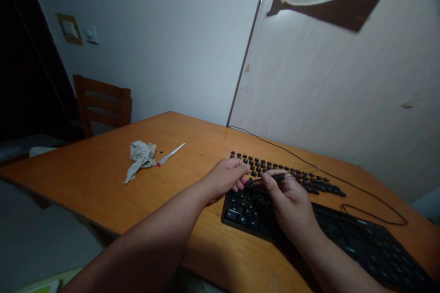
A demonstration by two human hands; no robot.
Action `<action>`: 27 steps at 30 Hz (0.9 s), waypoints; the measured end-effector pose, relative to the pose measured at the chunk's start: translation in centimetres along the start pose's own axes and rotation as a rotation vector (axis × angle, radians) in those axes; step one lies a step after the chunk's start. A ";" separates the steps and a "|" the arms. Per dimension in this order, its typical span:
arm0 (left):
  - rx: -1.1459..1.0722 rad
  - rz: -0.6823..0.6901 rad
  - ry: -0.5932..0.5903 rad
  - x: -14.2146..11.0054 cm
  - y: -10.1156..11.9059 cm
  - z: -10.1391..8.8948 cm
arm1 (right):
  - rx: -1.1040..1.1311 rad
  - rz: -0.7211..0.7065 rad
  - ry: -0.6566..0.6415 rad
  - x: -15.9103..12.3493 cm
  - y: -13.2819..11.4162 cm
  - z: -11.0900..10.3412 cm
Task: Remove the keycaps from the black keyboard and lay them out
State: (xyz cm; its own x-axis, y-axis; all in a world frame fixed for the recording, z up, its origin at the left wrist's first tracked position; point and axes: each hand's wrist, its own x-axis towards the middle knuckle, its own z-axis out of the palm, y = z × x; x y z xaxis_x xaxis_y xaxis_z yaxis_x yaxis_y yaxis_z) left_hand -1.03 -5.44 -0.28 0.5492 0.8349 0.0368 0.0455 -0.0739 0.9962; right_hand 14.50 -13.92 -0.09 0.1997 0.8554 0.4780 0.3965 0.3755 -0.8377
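Note:
My left hand (pixel 229 175) hovers at the far left corner of a black keyboard (pixel 240 220), fingers closed around a small black keycap (pixel 250 183). In my right hand (pixel 290 199) is a keycap puller (pixel 278 176) with a dark handle and thin wires sticking out to the right. Its left end meets the keycap at my left fingertips. Part of the keyboard shows bare switches where caps are off; other keys still bear caps. Behind it, loose black keycaps (pixel 285 167) lie in rows on the table. My right arm hides the keyboard's middle.
On the wooden table (pixel 192 155) lie a crumpled grey cloth (pixel 141 158), a white brush (pixel 173 153) with a pink end and a single black bit (pixel 161 152). A black cable (pixel 287 149) runs along the back and loops at right. A chair (pixel 103 103) stands beyond.

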 end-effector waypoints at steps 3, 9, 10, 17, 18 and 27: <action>-0.029 -0.015 -0.053 -0.2 0.2 0.1 | -0.021 -0.027 0.008 0.1 0.2 0.0; -0.099 -0.019 -0.065 -0.3 0.2 0.3 | -0.141 -0.145 0.011 -0.1 0.2 0.0; -0.101 -0.017 -0.057 -0.3 0.1 0.3 | -0.159 -0.164 0.007 -0.1 0.2 0.1; -0.073 0.044 0.004 -0.1 -0.4 0.5 | -0.223 -0.293 -0.091 -0.4 0.7 0.1; -0.072 0.049 0.023 -0.1 -0.4 0.5 | -0.227 -0.319 -0.101 -0.3 0.7 0.1; -0.034 0.141 0.126 0.1 -0.4 0.3 | -0.360 -0.409 -0.081 0.0 -0.1 -0.2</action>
State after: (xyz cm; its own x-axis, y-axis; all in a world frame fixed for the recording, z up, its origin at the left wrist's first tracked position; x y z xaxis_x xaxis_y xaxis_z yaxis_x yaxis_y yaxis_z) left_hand -0.76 -5.54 -0.72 0.4390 0.8795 0.1837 -0.0540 -0.1783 0.9825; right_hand 14.63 -14.10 0.06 -0.0989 0.6956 0.7115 0.7115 0.5494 -0.4382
